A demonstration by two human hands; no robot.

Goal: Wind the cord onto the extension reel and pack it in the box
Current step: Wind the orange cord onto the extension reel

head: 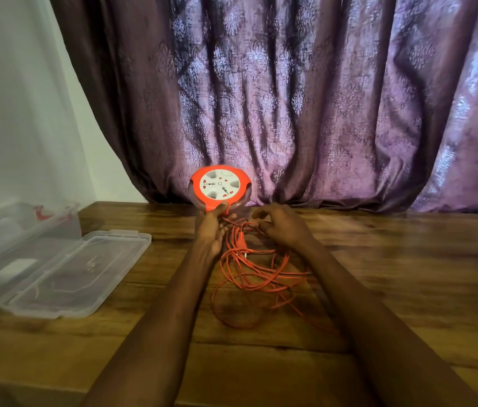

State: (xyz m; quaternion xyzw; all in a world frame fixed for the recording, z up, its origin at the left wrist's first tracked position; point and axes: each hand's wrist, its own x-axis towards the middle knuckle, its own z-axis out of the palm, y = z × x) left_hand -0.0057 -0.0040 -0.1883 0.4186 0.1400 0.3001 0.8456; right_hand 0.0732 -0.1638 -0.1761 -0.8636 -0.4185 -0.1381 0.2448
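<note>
The orange extension reel (pixel 219 185), with a white socket face, stands upright at the back of the wooden table (pixel 393 274). My left hand (pixel 213 229) grips its bottom edge. The orange cord (pixel 257 277) lies in loose tangled loops on the table between my forearms, with its plug (pixel 242 240) near the top of the pile. My right hand (pixel 283 226) hovers just right of the reel with curled fingers pinching a strand of the cord. The clear plastic box (pixel 23 227) stands at the far left.
The box's clear lid (pixel 91 277) lies flat on the table in front of the box. A purple patterned curtain (pixel 320 98) hangs right behind the table. A white wall is at the left.
</note>
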